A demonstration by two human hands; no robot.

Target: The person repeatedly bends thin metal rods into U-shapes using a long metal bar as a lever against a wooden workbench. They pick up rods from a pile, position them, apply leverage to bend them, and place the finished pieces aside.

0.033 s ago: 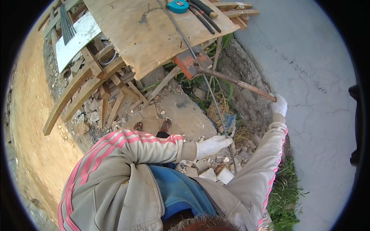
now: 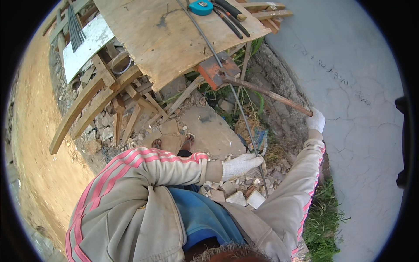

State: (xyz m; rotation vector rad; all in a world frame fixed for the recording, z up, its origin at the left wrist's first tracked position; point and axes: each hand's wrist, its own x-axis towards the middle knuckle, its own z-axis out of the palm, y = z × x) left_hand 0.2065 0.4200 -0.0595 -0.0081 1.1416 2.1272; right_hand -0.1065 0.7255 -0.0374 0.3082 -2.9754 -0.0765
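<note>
1. Well, the thin metal rod [image 2: 244, 121] runs from the counter [image 2: 148, 35], over a red block [image 2: 211, 76] at its edge, and down past the person's left side of the wall [image 2: 349, 65].

2. The left hand [image 2: 241, 167] wears a white glove, and its fingers look curled round the rod near the low end.

3. The right hand [image 2: 317, 121], gloved too, has its fingers wrapped round the far end of a rusty bar [image 2: 270, 93]. The bar's other end meets the rod at the block.

4. I think the rod is stiff and hard to break, but long and thin, so it may spring a bit. It looks light enough for one hand. Its low part, well away from the block, seems a good place to hold.

5. The bar looks heavier and rough. Its far end seems best for a strong pull.

6. On the counter, a blue tape measure [image 2: 200, 7] sits near the rod, beside some long-handled tools [image 2: 229, 22]. A nail [image 2: 205, 51] sticks up close by.

7. The wall is near the right hand, so it could get in the way. Broken stones [image 2: 235, 198] lie underneath and might trip feet.
</note>
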